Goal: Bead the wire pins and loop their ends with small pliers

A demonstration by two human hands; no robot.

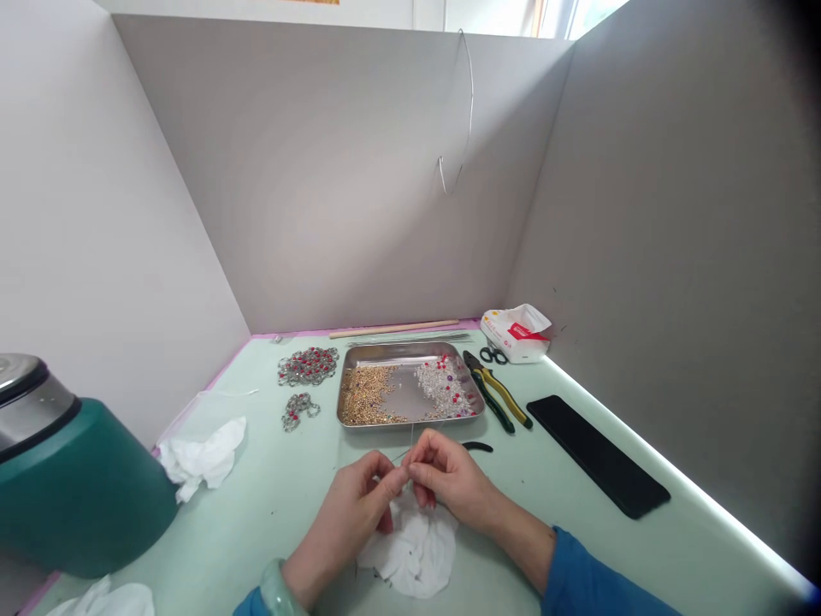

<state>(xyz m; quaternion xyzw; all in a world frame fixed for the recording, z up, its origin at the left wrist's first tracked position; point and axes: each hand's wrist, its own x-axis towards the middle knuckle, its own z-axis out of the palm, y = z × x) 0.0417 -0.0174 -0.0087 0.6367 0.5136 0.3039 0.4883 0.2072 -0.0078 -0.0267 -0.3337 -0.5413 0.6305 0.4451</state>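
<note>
Both hands, left hand (359, 500) and right hand (442, 475), pinched shut together low in the frame's centre on a thin wire (403, 454) above a white tissue (416, 547) on the tabletop (269, 505). Likely light, springy, slippery; best gripped near its tip. Just beyond, metal tray (410, 421) of beads, pliers (497, 393) to its right.

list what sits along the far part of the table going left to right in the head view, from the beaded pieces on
beaded pieces → metal tray → pliers → tissue pack
</note>
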